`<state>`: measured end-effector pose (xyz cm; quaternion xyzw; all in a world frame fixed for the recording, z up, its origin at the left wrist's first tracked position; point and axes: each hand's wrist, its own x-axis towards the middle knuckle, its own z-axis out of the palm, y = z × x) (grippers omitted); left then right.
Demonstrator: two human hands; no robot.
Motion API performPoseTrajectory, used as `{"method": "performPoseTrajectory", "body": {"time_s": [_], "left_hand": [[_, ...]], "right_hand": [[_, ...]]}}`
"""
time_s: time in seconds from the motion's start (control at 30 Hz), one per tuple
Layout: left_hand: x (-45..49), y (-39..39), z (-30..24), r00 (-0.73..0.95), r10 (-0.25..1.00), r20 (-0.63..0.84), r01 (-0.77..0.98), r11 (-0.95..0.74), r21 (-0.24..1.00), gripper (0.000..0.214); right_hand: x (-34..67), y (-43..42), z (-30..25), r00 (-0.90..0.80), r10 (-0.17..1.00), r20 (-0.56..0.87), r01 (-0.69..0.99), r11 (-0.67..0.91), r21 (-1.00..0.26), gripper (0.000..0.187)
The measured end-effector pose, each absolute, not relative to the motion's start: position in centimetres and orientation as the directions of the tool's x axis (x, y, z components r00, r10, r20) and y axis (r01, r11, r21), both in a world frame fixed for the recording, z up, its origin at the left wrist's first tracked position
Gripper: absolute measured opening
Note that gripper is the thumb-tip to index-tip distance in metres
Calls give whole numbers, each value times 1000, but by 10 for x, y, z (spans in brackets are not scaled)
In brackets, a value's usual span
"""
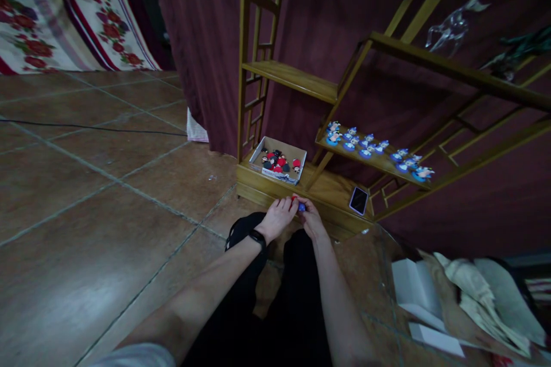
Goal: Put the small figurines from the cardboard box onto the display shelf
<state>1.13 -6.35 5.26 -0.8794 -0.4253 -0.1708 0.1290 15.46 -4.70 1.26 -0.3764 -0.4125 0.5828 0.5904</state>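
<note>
My left hand and my right hand meet in front of me, just before the bottom board of a wooden shelf. Both are closed on one small red and blue figure held between the fingertips. A black band sits on my left wrist. Behind the hands an open cardboard box on the bottom board holds several red and black figures. A row of several blue and white figures stands on a low shelf board to the right.
A phone lies on the bottom board at the right. White boxes and crumpled paper lie on the floor at lower right. A dark curtain hangs behind the shelf. A cable crosses the tiled floor at the left.
</note>
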Motion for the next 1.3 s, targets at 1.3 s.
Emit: {"method": "performPoseTrajectory", "body": {"time_s": [1.3], "left_hand": [[15,-13,19,266,956,-124,-114,159,981,30]], "right_hand": [[141,-37,13,-1,998,-69,-330,-66,-942,33]]}}
